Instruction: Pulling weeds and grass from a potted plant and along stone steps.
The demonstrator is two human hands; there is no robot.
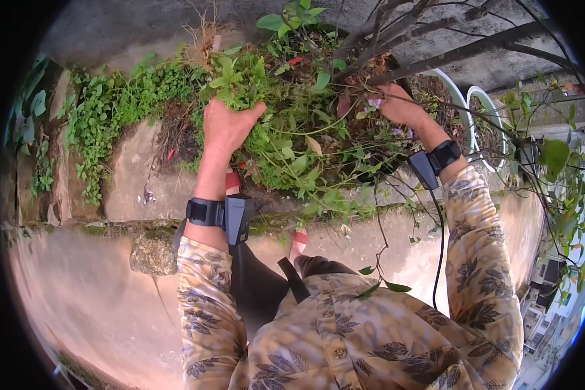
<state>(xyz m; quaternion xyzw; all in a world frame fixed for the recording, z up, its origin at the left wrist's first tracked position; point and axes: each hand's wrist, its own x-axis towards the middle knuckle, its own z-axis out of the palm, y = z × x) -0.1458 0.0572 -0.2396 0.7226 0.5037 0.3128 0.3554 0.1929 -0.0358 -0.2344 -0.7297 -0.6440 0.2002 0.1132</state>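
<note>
My left hand (229,126) grips a bunch of leafy green weeds (239,78), whose leaves stick out above the fist. Just beyond it, thin brown roots (205,41) fan out near the wall; whether they belong to the bunch I cannot tell. My right hand (400,105) reaches into the plant bed by the base of a branching shrub (370,61). Small purple flowers (375,103) and thin stems lie across its fingers, so its hold is hidden. Between the hands spreads a tangle of fern-like and broad-leaved greenery (297,141).
Grey shrub branches (448,53) cross the upper right, and leafy twigs (555,165) hang at the right side. White curved tubing (487,107) stands beyond my right wrist. A stone (153,253) lies on the concrete floor below the raised ledge (134,170). A black cable (438,243) runs from my right wrist.
</note>
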